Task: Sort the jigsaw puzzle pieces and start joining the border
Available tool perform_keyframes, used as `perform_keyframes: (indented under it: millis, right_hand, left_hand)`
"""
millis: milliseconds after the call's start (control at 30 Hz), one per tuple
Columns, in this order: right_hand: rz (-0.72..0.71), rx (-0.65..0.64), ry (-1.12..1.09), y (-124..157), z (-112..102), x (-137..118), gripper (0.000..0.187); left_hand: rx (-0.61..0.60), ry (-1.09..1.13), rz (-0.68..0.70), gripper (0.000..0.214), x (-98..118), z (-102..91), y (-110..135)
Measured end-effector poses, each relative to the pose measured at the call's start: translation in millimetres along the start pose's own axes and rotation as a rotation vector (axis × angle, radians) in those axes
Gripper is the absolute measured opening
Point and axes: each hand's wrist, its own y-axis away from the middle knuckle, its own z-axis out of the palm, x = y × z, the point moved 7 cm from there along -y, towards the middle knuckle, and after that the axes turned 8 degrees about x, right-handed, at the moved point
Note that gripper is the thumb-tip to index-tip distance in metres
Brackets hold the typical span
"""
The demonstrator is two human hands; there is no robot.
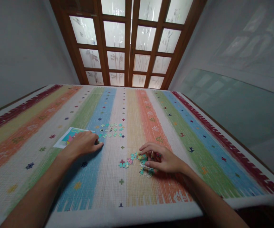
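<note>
Small jigsaw puzzle pieces in pale green and teal lie in short rows on the striped cloth. At the left end of these rows is my left hand, its fingers curled down and its thumb pointing right. Whatever lies under those fingertips is hidden. The same hand partly covers a picture card with a teal, pink and yellow print. My right hand hovers over a loose heap of puzzle pieces, fingers bent and apart from the thumb. Some of the heap is behind that hand.
A cloth with coloured stripes covers the wide table, its white border along the near edge. Beyond the far edge stand wooden doors with frosted panes. A pale glass panel leans along the right wall.
</note>
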Motion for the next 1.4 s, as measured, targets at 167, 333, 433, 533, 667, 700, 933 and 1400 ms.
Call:
perform_keyframes:
  millis: [167, 333, 433, 533, 667, 700, 933, 1400]
  right_hand:
    - [0.027, -0.008, 0.018, 1, 0, 4, 0.028]
    - [0.015, 0.02, 0.034, 0, -4, -1, 0.024]
    - [0.042, 0.069, 0.06, -1, -7, 2, 0.018]
    - [0.136, 0.17, 0.125, -2, -16, 16, 0.011]
    - [0.202, 0.167, 0.221, 2, -26, 31, 0.006]
    - [0.196, 0.113, 0.224, 3, -25, 32, 0.007]
    - [0.178, -0.15, 0.261, 10, -16, 32, 0.017]
    - [0.21, -0.165, 0.269, 12, -29, 29, 0.025]
  left_hand:
    - [0.008, -0.013, -0.006, 0.038, 0, 2.9, -1]
    - [0.02, -0.033, -0.036, 0.037, -3, 3.8, -2]
    - [0.02, -0.04, -0.04, 0.038, -4, 3.5, -1]
    - [0.047, -0.043, -0.022, 0.039, -4, 1.3, 0]
    - [0.15, -0.007, 0.03, 0.04, 9, -2.6, 0]
    - [0.179, 0.023, 0.071, 0.04, 17, -2.4, 0]
    - [0.293, 0.301, 0.534, 0.029, 94, 4.5, 18]
    - [0.195, 0.441, 0.571, 0.018, 112, 3.0, 27]
